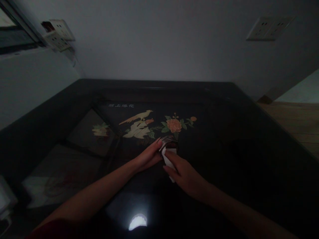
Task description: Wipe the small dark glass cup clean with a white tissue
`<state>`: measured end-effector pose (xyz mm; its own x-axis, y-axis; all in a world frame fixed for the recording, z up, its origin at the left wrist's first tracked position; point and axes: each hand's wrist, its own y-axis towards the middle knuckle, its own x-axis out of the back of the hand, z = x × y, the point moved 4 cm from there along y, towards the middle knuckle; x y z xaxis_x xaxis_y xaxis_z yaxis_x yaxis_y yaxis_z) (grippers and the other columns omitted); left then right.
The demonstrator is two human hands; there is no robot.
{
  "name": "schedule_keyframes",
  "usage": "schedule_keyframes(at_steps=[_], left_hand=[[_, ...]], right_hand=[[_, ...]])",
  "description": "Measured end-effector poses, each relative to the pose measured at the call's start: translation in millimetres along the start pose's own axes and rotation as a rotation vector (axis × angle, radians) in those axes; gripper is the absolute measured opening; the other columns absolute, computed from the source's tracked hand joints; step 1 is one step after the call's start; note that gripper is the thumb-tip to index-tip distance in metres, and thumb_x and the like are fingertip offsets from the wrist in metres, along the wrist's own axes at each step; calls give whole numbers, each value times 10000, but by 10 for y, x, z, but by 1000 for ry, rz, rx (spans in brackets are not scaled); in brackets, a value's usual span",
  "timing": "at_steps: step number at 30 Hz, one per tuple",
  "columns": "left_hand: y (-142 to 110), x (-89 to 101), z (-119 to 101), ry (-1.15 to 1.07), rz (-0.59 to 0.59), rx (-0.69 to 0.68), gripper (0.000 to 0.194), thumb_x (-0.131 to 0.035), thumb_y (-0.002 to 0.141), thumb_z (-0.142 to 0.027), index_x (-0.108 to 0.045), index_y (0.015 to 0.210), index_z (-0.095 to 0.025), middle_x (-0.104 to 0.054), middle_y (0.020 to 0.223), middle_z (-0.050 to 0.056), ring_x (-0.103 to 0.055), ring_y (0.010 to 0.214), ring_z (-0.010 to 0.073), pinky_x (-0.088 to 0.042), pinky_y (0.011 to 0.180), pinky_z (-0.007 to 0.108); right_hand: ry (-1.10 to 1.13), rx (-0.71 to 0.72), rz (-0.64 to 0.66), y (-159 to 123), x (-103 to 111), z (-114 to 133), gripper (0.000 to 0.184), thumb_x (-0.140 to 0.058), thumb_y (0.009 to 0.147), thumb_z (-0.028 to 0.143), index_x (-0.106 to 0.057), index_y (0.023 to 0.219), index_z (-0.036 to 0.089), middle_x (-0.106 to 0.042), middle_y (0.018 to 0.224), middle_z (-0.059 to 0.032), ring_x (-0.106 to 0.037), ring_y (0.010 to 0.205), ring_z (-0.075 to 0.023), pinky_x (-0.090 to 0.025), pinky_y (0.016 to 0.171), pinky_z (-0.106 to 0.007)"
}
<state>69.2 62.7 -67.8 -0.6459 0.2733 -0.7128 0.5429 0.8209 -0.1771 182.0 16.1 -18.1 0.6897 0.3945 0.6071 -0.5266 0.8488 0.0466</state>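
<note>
My left hand (149, 155) grips a small shiny metal-rimmed object (169, 142) from the left, fingers curled round its edge. My right hand (183, 174) is closed on a white cloth or tissue (167, 158) and presses it against that object from below. Both hands rest just above a dark glossy table (236, 139), near its middle. The table top carries an inlaid picture of a pale bird (138, 125) and an orange flower (173, 125). What the shiny object is cannot be made out in the dim light.
A white wall rises behind the table, with a socket plate (269, 28) at upper right and another socket (57, 35) at upper left. Wooden floor (299, 122) shows to the right. A lamp reflection (137, 221) glares on the table's near edge.
</note>
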Motion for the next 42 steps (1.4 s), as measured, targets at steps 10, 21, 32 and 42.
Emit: schedule_keyframes(at_steps=[10, 21, 32, 42], left_hand=[[47, 78, 74, 5, 27, -18, 415, -659, 774, -440, -640, 1084, -164, -633, 1161, 104, -546, 1120, 224, -356, 999, 326], [45, 72, 63, 12, 33, -5, 407, -650, 785, -435, -626, 1097, -174, -626, 1171, 101, -539, 1131, 218, -356, 997, 326], [17, 18, 14, 25, 3, -19, 427, -715, 728, -406, -635, 1081, -180, -643, 1134, 88, -556, 1122, 230, -335, 1034, 352], [35, 82, 58, 35, 12, -21, 449, -675, 761, -433, -613, 1119, -169, -641, 1139, 102, -559, 1114, 241, -349, 1013, 359]], right_hand=[[-897, 181, -25, -22, 4, -5, 367, -393, 888, 56, -590, 1197, 85, -615, 1237, -172, -524, 1210, -278, -362, 1036, -570], [-951, 156, -80, -33, -56, -23, 389, -382, 891, 61, -556, 1239, 70, -606, 1248, -172, -513, 1211, -287, -356, 1038, -581], [-407, 88, -61, -43, -148, -29, 584, -311, 788, -33, -441, 1341, 105, -531, 1342, -157, -459, 1273, -227, -354, 1070, -471], [-318, 70, -40, -33, -96, -33, 556, -332, 794, -22, -470, 1310, 132, -554, 1326, -126, -471, 1262, -208, -324, 1080, -469]])
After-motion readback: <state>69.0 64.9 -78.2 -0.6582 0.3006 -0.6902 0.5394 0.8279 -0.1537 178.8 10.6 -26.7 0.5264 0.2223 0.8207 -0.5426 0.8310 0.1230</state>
